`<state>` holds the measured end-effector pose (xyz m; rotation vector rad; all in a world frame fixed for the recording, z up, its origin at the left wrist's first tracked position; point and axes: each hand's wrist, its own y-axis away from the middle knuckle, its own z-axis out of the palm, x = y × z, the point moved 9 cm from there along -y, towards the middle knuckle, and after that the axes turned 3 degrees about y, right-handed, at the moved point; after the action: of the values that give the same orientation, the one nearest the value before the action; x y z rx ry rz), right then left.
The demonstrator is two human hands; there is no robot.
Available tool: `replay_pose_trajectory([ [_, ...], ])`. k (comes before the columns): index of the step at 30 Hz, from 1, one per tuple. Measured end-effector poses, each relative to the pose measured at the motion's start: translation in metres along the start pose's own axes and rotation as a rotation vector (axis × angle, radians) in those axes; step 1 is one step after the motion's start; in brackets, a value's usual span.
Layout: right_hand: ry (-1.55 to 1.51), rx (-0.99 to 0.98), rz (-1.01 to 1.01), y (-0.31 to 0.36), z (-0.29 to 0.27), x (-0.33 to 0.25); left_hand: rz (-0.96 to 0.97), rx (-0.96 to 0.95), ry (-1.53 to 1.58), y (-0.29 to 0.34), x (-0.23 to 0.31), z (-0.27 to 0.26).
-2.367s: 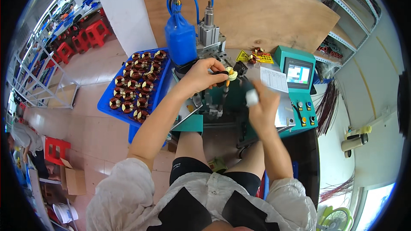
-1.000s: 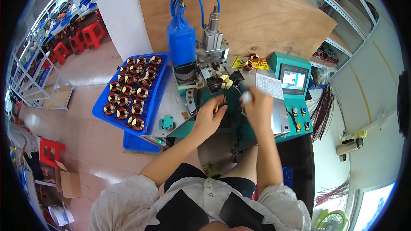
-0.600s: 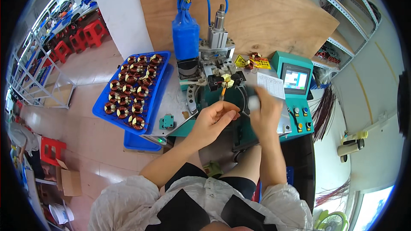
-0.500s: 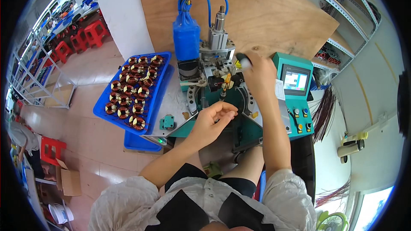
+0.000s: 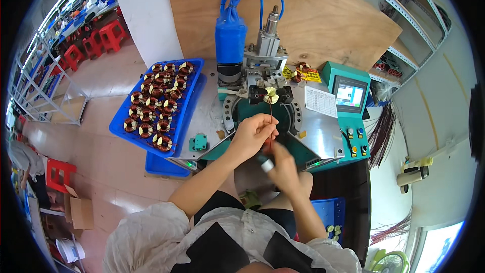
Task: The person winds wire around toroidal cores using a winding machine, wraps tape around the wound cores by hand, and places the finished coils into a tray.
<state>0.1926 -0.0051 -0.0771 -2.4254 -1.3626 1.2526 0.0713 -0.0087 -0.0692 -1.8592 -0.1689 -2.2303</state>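
Right hand lowered, left hand pinching one wire; one yellow core above

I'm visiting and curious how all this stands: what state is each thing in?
Left hand, pinching a thin wire
Right hand, motion-blurred; grip unclear
Pale yellow core, seated between black clamp blocks
Screen, lit
Blue tray, laden with wound coils
Cardboard box, open, one flap raised
Fan, cannot tell if spinning

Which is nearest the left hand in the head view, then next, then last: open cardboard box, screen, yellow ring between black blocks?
1. Yellow ring: just beyond the left hand.
2. Screen: right side.
3. Open cardboard box: far left, low.
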Motion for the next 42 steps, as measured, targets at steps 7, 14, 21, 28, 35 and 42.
replay_pose_trajectory([
  [7, 0.290, 0.322, -0.146, -0.082, -0.098, -0.064, 0.141, -0.036, 0.099, 0.030, 0.041, 0.013],
  [14, 0.596, 0.042, -0.154, -0.208, -0.069, -0.064, 0.222, 0.085, -0.216, 0.025, 0.039, 0.004],
  [21, 0.303, 0.300, 0.021, -0.082, -0.086, -0.031, 0.561, 0.438, -0.665, 0.016, 0.034, -0.014],
  [28, 0.113, 0.157, -0.176, -0.012, -0.046, -0.041, 0.029, -0.052, 0.153, 0.006, 0.019, 0.003],
  [35, 0.386, 0.281, -0.082, -0.174, -0.106, -0.062, 0.261, 0.090, -0.093, 0.018, 0.043, 0.008],
  [42, 0.578, 0.160, -0.215, -0.174, -0.073, -0.071, 0.440, 0.392, -0.465, 0.020, 0.045, -0.017],
])
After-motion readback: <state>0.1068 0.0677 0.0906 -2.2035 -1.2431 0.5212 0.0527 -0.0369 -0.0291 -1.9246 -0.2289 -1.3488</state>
